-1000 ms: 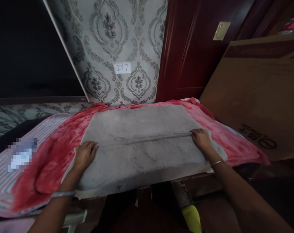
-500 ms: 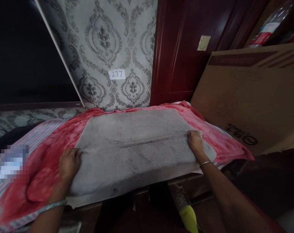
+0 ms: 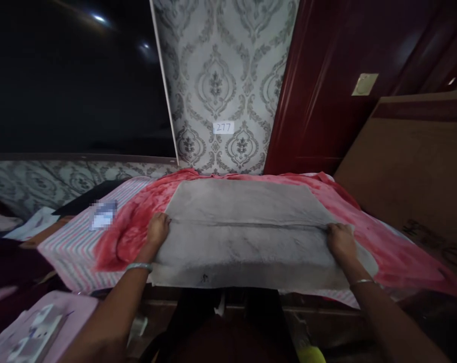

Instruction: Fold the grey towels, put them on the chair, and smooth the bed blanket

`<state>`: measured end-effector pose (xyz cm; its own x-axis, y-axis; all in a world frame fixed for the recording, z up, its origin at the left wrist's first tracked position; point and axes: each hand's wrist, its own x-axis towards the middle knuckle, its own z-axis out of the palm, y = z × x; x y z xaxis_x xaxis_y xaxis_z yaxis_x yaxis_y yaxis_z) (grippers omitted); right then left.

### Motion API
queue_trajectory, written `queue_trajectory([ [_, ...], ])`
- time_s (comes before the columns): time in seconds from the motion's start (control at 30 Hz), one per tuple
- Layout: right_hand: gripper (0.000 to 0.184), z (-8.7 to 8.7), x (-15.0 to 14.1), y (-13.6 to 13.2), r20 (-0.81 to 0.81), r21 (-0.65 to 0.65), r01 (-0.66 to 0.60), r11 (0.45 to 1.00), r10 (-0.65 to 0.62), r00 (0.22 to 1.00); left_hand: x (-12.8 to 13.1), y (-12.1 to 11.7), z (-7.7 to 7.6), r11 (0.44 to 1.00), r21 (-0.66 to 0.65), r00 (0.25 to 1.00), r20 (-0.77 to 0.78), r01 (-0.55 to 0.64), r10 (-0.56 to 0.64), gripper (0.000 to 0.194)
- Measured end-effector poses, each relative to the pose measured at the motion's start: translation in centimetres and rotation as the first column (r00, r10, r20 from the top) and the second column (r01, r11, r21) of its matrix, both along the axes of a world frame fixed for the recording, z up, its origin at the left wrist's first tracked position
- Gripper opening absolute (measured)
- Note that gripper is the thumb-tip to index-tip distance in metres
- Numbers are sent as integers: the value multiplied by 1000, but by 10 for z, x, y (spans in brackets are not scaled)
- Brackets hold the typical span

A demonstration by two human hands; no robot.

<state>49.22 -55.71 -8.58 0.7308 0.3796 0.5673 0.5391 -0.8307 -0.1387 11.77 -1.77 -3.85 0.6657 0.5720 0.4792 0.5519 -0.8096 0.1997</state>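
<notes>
A grey plush cloth (image 3: 247, 227) lies spread flat over a red fuzzy blanket (image 3: 137, 222) on a table. A crease runs across its middle from side to side. My left hand (image 3: 157, 229) rests at the cloth's left edge where the crease ends, fingers curled onto the fabric. My right hand (image 3: 339, 239) sits at the right edge at the other end of the crease, fingers curled on the fabric too. Each wrist carries a thin bangle.
A striped sheet (image 3: 71, 242) lies under the red blanket at the left. Patterned wallpaper with a small "277" label (image 3: 223, 127) is behind. A dark red door (image 3: 326, 101) and a large cardboard box (image 3: 417, 166) stand at right. A dark screen (image 3: 73, 80) fills the upper left.
The view has shifted, so the cloth sits more to the right. Both hands have stayed at the ends of the crease; the left hand moved in slightly onto the cloth's edge.
</notes>
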Motion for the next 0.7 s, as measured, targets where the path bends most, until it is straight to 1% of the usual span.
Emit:
queue_trajectory([
  [0.07,33,3,-5,-6,27,31,-10,999,9,1000,-6,-3,2,1000,-1,1000,24,-8,8,18],
  [0.13,30,10,-11,-14,49,71,-21,997,18,999,-13,-6,8,1000,-13,999,50,-2,3,20],
  [0.23,29,27,-25,-28,88,138,-6,990,-6,996,-27,-8,23,1000,-20,996,93,21,-19,20],
  [0.33,32,47,-39,-44,135,200,44,979,-72,988,-43,-10,44,999,12,987,157,34,-36,21],
  [0.4,33,59,-47,-55,176,236,67,969,-110,978,-55,-12,59,999,30,981,191,23,-29,22],
  [0.53,33,81,-61,-72,258,321,91,943,-180,949,-78,-23,90,995,98,974,227,7,-29,27],
  [0.63,32,102,-64,-75,317,382,94,919,-226,921,-88,-28,117,979,192,958,285,-62,5,32],
  [0.7,33,120,-59,-76,343,426,119,897,-282,896,-91,-28,137,965,229,940,338,-128,44,33],
])
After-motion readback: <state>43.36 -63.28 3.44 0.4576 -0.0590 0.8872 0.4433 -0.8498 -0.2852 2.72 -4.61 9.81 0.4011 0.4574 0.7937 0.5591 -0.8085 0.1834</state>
